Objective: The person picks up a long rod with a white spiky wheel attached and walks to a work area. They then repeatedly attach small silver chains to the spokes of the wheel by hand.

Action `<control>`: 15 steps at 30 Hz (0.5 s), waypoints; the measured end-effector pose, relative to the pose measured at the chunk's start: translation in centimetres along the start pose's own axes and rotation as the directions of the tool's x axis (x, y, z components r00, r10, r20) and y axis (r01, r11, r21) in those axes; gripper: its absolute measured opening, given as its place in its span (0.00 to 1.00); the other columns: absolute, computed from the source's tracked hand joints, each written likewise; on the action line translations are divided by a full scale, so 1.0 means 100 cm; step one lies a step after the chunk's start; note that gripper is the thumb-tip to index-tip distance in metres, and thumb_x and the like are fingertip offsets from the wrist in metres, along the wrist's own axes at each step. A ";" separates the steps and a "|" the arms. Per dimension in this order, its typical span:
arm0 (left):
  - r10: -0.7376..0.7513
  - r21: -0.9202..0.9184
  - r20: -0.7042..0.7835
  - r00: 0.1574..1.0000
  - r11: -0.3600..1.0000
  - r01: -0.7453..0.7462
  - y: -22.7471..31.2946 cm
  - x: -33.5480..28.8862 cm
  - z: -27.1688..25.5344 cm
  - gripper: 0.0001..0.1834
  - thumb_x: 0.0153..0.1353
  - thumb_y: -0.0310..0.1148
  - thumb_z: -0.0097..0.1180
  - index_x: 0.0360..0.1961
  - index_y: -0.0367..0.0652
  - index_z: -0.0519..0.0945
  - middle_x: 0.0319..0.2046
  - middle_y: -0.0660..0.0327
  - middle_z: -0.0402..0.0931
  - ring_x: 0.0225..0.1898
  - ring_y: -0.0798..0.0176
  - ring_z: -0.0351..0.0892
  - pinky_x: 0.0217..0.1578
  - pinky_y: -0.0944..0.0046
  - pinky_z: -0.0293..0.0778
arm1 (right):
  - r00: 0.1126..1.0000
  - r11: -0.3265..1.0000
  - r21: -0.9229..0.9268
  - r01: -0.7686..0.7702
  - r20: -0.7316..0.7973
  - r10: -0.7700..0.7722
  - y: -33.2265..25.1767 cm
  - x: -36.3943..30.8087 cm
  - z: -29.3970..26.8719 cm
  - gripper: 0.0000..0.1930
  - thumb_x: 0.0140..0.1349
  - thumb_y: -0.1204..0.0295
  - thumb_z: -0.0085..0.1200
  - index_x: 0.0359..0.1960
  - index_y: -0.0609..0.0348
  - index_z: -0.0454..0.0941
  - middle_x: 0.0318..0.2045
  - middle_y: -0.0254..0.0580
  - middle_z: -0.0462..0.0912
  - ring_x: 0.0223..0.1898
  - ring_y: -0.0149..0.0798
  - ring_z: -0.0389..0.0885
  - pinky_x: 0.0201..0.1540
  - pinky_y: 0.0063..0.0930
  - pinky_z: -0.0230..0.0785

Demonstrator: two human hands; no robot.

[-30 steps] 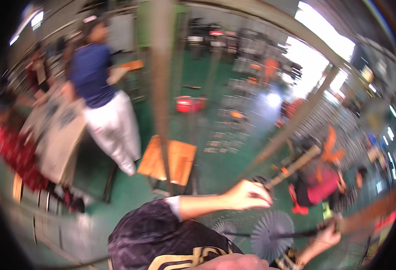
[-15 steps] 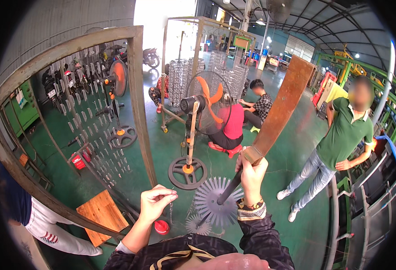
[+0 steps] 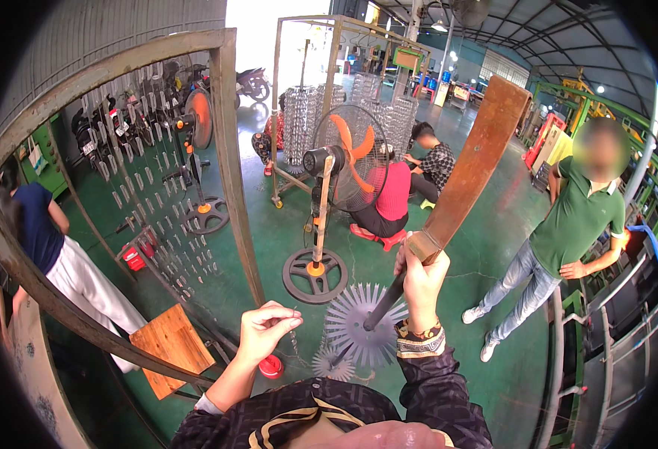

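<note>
My right hand (image 3: 421, 288) is closed round the top of a dark upright rod (image 3: 385, 303), at the lower end of a flat, bent, copper-coloured bar (image 3: 478, 161). Lower on the rod sits a large grey metal disc (image 3: 346, 323) with slots all round its rim. A smaller slotted disc (image 3: 334, 364) shows beneath it. My left hand (image 3: 267, 329) is apart from the rod, thumb and fingertips pinched on a thin metal piece too small to name. Just below those fingers hangs a fine chain (image 3: 294, 344), and whether it joins the pinched piece I cannot tell.
At left stands a metal frame (image 3: 225, 150) hung with rows of small metal pieces, by a wooden stool (image 3: 172, 350). A pedestal fan (image 3: 315, 273) is ahead, with people seated beyond it. One person (image 3: 576, 217) stands at right, another (image 3: 37, 217) at far left. A red round container (image 3: 270, 367) lies below my left hand.
My view has shifted slightly. The person at far left has moved back and stands more upright. Both my hands keep nearly the same pose and hold.
</note>
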State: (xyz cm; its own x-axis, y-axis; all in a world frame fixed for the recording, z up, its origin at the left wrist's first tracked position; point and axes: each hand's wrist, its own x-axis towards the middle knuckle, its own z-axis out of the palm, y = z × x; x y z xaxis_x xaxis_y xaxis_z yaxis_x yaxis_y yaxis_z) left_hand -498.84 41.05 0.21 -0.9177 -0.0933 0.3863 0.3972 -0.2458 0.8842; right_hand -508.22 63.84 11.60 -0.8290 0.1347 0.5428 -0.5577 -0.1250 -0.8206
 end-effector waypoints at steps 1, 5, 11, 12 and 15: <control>-0.009 0.002 0.004 1.000 1.000 0.009 -0.002 -0.002 0.001 0.07 0.49 0.14 0.59 0.31 0.32 0.80 0.31 0.55 0.77 0.34 0.65 0.78 0.37 0.70 0.77 | 1.000 1.000 0.001 -0.003 -0.010 0.003 -0.001 0.000 0.000 0.04 0.60 0.77 0.49 0.28 0.65 0.70 0.16 0.34 0.69 0.15 0.26 0.66 0.16 0.19 0.59; -0.026 0.018 -0.004 1.000 1.000 0.026 -0.008 -0.006 0.001 0.07 0.49 0.15 0.59 0.31 0.32 0.80 0.31 0.55 0.77 0.33 0.66 0.78 0.36 0.70 0.76 | 1.000 1.000 0.023 -0.002 -0.001 0.002 -0.001 0.000 -0.001 0.04 0.59 0.77 0.50 0.28 0.64 0.70 0.16 0.33 0.69 0.15 0.25 0.66 0.16 0.18 0.59; -0.031 -0.033 -0.009 0.999 0.999 0.030 -0.010 -0.004 0.009 0.07 0.49 0.15 0.59 0.31 0.33 0.80 0.30 0.55 0.77 0.33 0.66 0.78 0.36 0.71 0.76 | 1.000 0.999 0.043 -0.002 -0.023 0.003 0.001 0.002 -0.006 0.05 0.59 0.77 0.52 0.28 0.63 0.70 0.15 0.31 0.70 0.14 0.23 0.66 0.15 0.17 0.59; -0.032 -0.032 -0.007 0.999 0.999 0.031 -0.011 -0.003 0.009 0.07 0.49 0.16 0.59 0.31 0.33 0.80 0.30 0.56 0.77 0.33 0.66 0.78 0.35 0.71 0.76 | 1.000 0.999 0.047 -0.004 -0.028 0.005 0.001 0.003 -0.006 0.05 0.59 0.77 0.52 0.28 0.63 0.70 0.15 0.31 0.70 0.14 0.23 0.66 0.15 0.17 0.59; -0.040 -0.014 -0.002 0.999 0.999 0.040 -0.012 -0.001 0.009 0.07 0.49 0.17 0.60 0.32 0.33 0.81 0.30 0.56 0.77 0.32 0.67 0.78 0.34 0.71 0.75 | 0.999 0.998 0.056 -0.002 -0.032 0.003 0.001 0.005 -0.006 0.04 0.58 0.78 0.52 0.28 0.63 0.70 0.15 0.31 0.70 0.14 0.23 0.67 0.16 0.17 0.59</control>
State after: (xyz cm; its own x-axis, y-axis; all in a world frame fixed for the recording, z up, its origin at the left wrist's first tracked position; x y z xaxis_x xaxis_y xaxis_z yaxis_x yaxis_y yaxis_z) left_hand -499.22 42.18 -0.65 -0.9329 -0.0851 0.3499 0.3597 -0.2632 0.8952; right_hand -508.69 64.45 11.65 -0.8291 0.1658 0.5340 -0.5578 -0.1797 -0.8103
